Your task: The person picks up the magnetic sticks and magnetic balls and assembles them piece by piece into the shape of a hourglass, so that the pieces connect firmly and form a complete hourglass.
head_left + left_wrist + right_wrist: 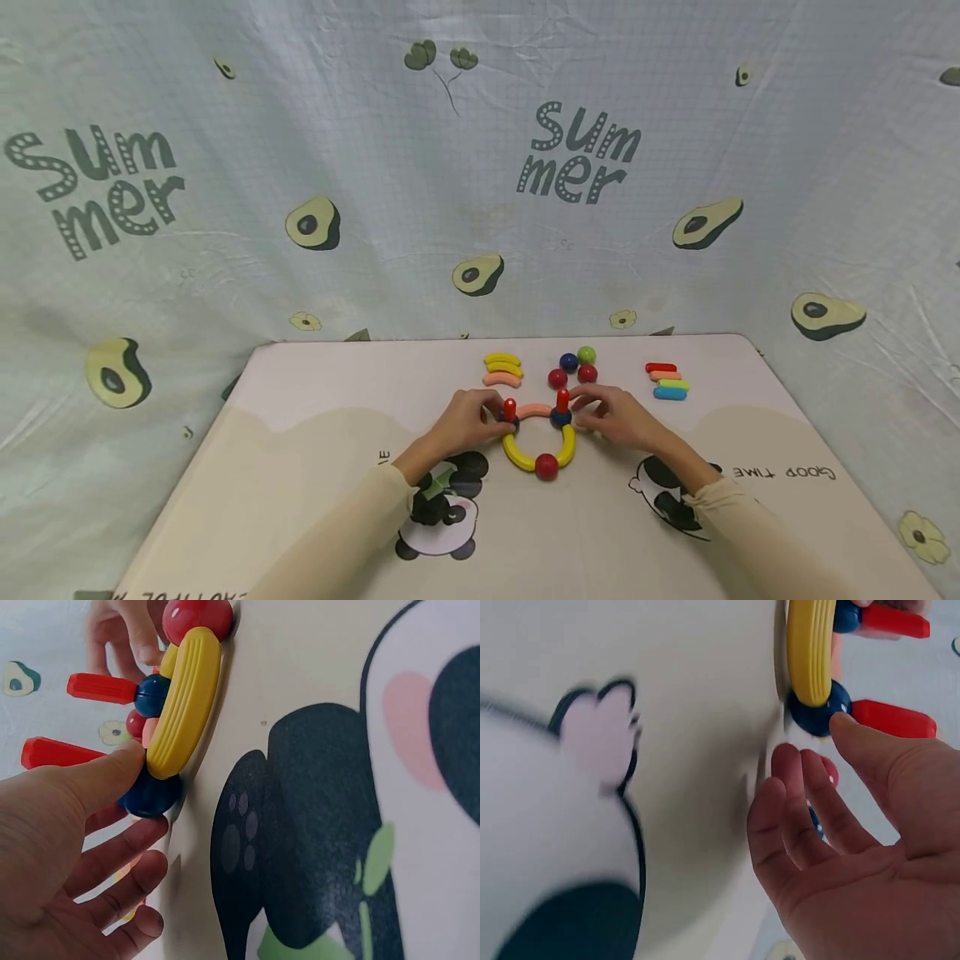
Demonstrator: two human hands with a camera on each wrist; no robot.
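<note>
Ring (pixel 517 453): we see it lying on the table (pixel 322 467) between the two hands, made up of balls and curved bars.
Near side: a red ball (pixel 547 467) joins two yellow bars (pixel 569 446), one running up each side.
Far side: a pink bar (pixel 534 411) spans the left blue ball (pixel 156 799) and the right blue ball (pixel 561 419) — each with a red peg (pixel 562 400) standing upright in it.
Left hand (pixel 468 419): thumb and forefinger pinch the left blue ball; we see the other fingers loosely bent, clear of it.
Right hand (pixel 618 417): half open, holding nothing, its thumb tip at the right blue ball — whether it touches, we cannot tell.
Beyond the ring: we count four loose balls (pixel 587 373) and, to their left, three loose curved bars (pixel 502 365).
Far right: four short sticks (pixel 670 393) lie side by side.
Backdrop: we face a cloth (pixel 390 167) printed with avocados.
</note>
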